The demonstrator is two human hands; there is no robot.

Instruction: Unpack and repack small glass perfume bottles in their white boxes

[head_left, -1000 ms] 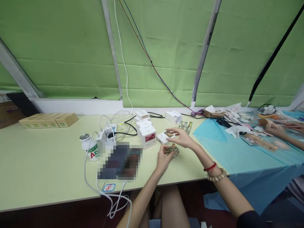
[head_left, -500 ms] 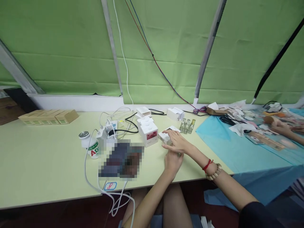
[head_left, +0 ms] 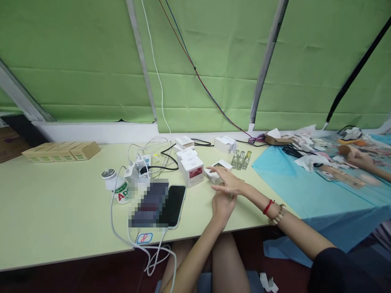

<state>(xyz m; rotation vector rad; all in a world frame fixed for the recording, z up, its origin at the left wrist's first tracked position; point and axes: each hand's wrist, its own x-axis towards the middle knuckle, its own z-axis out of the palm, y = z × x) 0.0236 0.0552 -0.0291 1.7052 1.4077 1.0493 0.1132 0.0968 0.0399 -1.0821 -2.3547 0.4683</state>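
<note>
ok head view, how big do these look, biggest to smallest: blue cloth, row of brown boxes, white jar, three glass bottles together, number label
Blue cloth
Row of brown boxes
White jar
Three glass bottles together
Number label

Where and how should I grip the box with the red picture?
Probably high on its left and right walls, coming from above: the red-picture box is squared, its top and front are exposed, and the boxes behind crowd its back. Keep off its lower right, where the flat box lies close, partly covered from view by the right hand.
</note>
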